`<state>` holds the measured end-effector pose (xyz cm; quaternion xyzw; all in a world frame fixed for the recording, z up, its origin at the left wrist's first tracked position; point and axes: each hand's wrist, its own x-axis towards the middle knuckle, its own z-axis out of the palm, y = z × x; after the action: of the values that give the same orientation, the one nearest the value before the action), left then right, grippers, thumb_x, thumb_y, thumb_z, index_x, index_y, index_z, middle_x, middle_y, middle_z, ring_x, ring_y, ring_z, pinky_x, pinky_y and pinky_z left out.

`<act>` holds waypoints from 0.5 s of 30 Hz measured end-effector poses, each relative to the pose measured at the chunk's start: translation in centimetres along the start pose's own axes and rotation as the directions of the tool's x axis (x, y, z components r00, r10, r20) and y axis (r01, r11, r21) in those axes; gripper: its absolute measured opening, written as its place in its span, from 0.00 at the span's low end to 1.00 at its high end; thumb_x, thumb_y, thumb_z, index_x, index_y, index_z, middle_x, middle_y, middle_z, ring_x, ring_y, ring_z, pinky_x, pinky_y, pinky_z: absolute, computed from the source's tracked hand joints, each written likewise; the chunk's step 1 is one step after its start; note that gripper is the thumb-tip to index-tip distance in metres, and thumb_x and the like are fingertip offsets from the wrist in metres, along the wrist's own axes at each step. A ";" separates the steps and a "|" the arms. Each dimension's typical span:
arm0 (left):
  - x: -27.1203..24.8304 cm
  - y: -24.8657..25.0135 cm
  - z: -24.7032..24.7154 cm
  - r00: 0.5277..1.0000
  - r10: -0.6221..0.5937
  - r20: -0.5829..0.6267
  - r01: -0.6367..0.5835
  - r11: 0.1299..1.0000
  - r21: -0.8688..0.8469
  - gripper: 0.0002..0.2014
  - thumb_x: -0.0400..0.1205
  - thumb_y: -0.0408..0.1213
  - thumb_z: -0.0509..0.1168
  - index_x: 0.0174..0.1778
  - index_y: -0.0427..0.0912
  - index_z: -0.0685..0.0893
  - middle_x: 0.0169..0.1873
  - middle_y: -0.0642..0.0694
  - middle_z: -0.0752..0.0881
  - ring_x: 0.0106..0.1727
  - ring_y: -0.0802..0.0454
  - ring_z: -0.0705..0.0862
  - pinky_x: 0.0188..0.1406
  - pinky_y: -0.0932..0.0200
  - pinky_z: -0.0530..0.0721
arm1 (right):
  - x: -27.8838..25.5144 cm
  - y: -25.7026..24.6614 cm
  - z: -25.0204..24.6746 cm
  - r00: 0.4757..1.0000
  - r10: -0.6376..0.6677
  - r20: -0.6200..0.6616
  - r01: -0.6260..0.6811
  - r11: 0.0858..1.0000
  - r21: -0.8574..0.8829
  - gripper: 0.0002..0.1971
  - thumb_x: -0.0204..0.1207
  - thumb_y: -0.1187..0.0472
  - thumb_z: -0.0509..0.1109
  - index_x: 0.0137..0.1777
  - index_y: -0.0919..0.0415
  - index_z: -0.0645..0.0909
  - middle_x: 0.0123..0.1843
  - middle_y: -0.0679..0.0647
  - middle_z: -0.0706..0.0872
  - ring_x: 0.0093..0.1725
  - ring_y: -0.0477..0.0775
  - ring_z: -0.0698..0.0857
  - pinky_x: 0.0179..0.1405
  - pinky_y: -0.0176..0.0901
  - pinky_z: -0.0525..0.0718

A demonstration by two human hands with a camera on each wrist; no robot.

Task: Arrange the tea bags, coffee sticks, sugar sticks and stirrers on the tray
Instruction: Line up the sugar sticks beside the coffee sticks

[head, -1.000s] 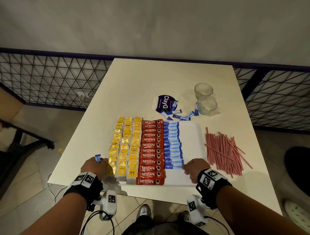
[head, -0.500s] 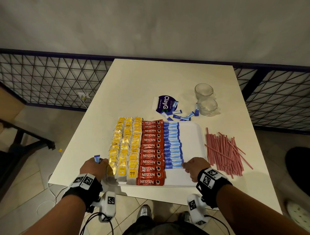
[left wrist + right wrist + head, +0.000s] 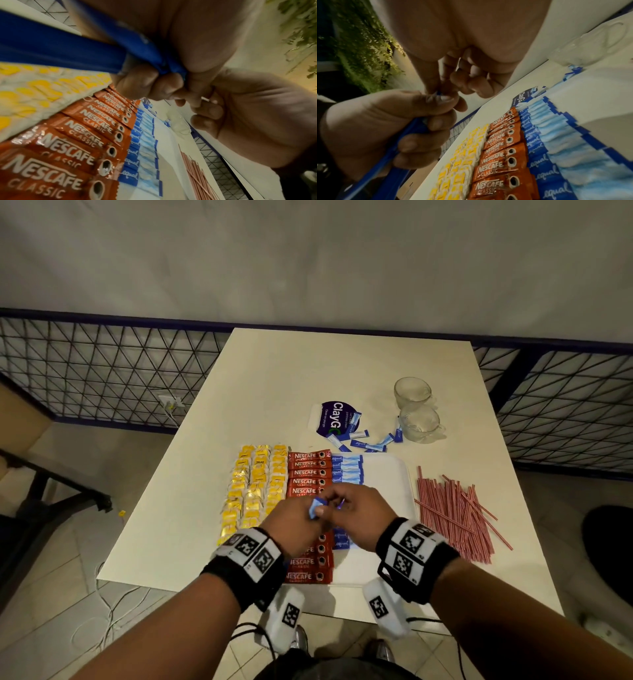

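On the white tray [image 3: 387,474] lie rows of yellow tea bags [image 3: 257,481], red coffee sticks [image 3: 308,470] and blue sugar sticks [image 3: 347,470]. Both hands meet above the tray's middle. My left hand [image 3: 317,511] grips a small bunch of blue sugar sticks [image 3: 68,54], fingers curled round them. My right hand [image 3: 337,503] pinches the end of one of those sticks [image 3: 439,93] between thumb and finger. Red-striped stirrers [image 3: 452,515] lie in a loose pile on the table right of the tray. The hands hide the middle of the coffee and sugar rows.
Loose sugar sticks [image 3: 370,445] and a purple packet [image 3: 334,419] lie just beyond the tray. Two glass cups [image 3: 418,422] stand at the back right. The tray's right strip is bare. A wire fence [image 3: 102,378] runs behind the table.
Both hands have lifted from the tray's front corners and come together over its middle. The right hand now pinches a sugar stick from the left hand's bunch.
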<state>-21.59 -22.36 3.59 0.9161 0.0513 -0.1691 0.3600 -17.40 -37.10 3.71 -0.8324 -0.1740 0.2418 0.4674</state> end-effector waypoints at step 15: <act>-0.2 -0.6 0.0 0.995 -0.088 -0.044 0.048 0.824 -0.564 0.05 0.83 0.41 0.67 0.43 0.47 0.84 0.23 0.41 0.73 0.21 0.51 0.64 0.23 0.58 0.63 | -1.0 2.6 -3.2 0.959 0.258 -0.114 -0.154 0.819 0.553 0.06 0.79 0.63 0.70 0.41 0.63 0.81 0.31 0.51 0.86 0.23 0.51 0.68 0.23 0.39 0.68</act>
<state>-21.89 -21.92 3.28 0.7724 0.1433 -0.1281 0.6053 -16.25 -41.22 3.13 -0.7001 0.0360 0.2523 0.6670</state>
